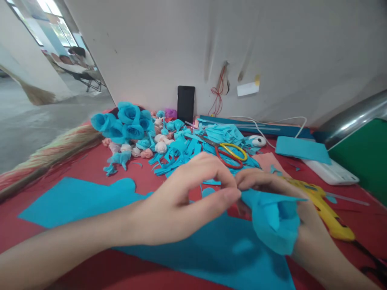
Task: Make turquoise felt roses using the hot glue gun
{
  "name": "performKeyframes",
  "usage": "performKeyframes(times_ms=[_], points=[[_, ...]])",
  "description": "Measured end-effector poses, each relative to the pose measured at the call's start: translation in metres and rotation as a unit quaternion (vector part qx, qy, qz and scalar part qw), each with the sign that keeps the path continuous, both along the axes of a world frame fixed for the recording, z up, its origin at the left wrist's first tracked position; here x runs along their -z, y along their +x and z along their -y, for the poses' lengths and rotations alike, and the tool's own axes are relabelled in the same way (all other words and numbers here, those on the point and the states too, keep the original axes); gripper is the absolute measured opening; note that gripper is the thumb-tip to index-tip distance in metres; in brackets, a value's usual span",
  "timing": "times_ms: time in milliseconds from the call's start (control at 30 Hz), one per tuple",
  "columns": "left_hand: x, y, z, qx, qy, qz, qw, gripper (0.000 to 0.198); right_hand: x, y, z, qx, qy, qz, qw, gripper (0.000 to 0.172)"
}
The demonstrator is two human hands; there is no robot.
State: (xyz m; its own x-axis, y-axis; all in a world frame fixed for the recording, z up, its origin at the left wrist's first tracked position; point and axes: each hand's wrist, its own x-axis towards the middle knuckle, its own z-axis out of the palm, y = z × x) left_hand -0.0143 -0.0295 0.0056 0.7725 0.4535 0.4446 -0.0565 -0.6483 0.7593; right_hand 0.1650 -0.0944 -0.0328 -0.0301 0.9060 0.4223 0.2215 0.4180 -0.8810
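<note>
My left hand reaches in from the lower left, its thumb and fingers pinched on the edge of a blue paper flower. My right hand sits behind and under that flower, fingers curled around it. The flower is a loosely rolled cone of blue paper, held just above a large blue paper sheet on the red table.
A yellow glue gun lies right of my hands. Scissors with red and yellow handles rest on a heap of blue strips. Finished blue roses and small pink buds stand at the back left. A black phone leans on the wall.
</note>
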Motion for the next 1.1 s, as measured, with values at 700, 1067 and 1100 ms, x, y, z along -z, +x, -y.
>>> performKeyframes(times_ms=[700,1067,1100], points=[[-0.004,0.004,0.004,-0.002,0.146,-0.019,0.989,0.005,-0.011,0.001,0.007,0.105,0.234,0.242,0.936,0.015],[-0.001,0.005,0.004,0.013,0.141,-0.007,0.990,0.007,-0.010,0.002,0.008,0.100,0.263,0.275,0.919,0.024],[-0.001,0.005,0.004,0.019,0.138,-0.001,0.990,0.007,-0.009,0.002,0.008,0.100,0.268,0.272,0.919,0.024]])
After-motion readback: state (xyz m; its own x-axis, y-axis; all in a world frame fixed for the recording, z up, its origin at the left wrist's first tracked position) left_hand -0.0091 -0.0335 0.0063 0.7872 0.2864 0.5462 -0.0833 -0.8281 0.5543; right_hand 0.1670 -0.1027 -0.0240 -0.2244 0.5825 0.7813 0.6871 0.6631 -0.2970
